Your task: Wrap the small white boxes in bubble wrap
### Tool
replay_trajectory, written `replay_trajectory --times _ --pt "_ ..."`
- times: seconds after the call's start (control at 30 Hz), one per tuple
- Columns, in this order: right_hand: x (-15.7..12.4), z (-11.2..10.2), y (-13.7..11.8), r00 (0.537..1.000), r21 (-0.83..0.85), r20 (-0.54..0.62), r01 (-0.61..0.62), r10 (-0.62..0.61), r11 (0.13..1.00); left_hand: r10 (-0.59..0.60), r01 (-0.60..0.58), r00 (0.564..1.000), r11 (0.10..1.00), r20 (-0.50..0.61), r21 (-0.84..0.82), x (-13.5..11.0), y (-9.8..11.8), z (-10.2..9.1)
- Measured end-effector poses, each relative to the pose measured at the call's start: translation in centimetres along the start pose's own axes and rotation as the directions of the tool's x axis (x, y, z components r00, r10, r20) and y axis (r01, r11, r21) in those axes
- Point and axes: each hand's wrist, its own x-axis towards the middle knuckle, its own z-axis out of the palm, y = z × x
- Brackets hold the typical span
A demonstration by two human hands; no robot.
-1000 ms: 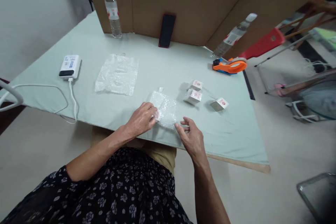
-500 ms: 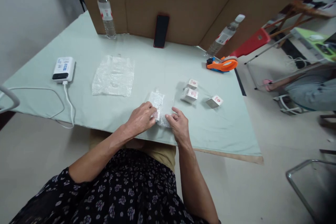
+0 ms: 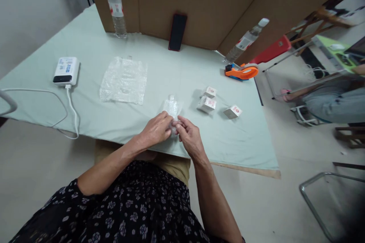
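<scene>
Hands (image 3: 156, 129) touch bubble wrap (image 3: 171, 107) near table edge (image 3: 242, 162) (gap to boxes (image 3: 209, 104)).

Decent room on this table (image 3: 242, 148): a hand could've slid along the near edge from the right hand (image 3: 190, 136) to the near right corner, no drama. Going up the middle was fine too, between the flat bubble wrap (image 3: 124, 79) and the three small boxes (image 3: 208, 105), until the phone (image 3: 177, 32) and cardboard wall (image 3: 205, 3) at the far edge. Orange tape dispenser (image 3: 242, 72) crowded the far right corner, and the power bank's cable (image 3: 74, 110) cut across the left end.
</scene>
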Motion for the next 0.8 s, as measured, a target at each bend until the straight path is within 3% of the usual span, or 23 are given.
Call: replay_trajectory --times 0.1,0.23,0.33,0.4,0.5,0.6,0.67,0.7,0.8 --pt "-0.1 -1.0 -0.5 0.976 -0.209 0.179 0.161 -0.124 0.965 -0.020 0.007 0.998 0.979 -0.063 -0.205 -0.2 -0.5 0.3" --pt "0.5 -1.4 -1.2 0.907 -0.489 0.350 0.389 -0.232 0.781 -0.178 0.142 0.983 0.887 -0.042 -0.439 -0.2 -0.5 0.8" --pt "1.0 -1.3 -1.5 0.882 -0.588 0.401 0.454 -0.247 0.669 -0.277 0.187 0.953 0.858 -0.125 -0.479 -0.1 -0.1 1.6" --pt "1.2 -1.5 -1.6 0.875 -0.567 0.429 0.456 -0.227 0.686 -0.278 0.160 0.940 0.873 -0.200 -0.461 0.0 0.0 2.3" --pt "1.6 -2.5 -1.3 0.883 -0.364 0.421 0.372 -0.206 0.854 -0.241 0.120 0.942 0.892 -0.233 -0.435 -0.1 -0.3 2.9" --pt "2.3 -3.6 -0.3 0.985 -0.144 0.129 0.134 -0.115 0.980 -0.228 0.116 0.947 0.900 -0.227 -0.420 -0.2 -0.5 3.0" --pt "3.2 -3.9 0.5 0.997 -0.068 -0.051 -0.055 0.051 0.996 -0.220 0.114 0.950 0.904 -0.221 -0.412 -0.3 -0.5 2.9" --pt "3.7 -3.8 0.9 0.989 -0.046 -0.079 -0.131 0.127 0.990 -0.217 0.113 0.952 0.906 -0.218 -0.408 -0.2 -0.5 2.9" --pt "5.5 -3.1 1.3 0.975 -0.034 -0.034 -0.219 0.218 0.975 -0.201 0.106 0.956 0.916 -0.214 -0.387 -0.2 -0.5 2.8"
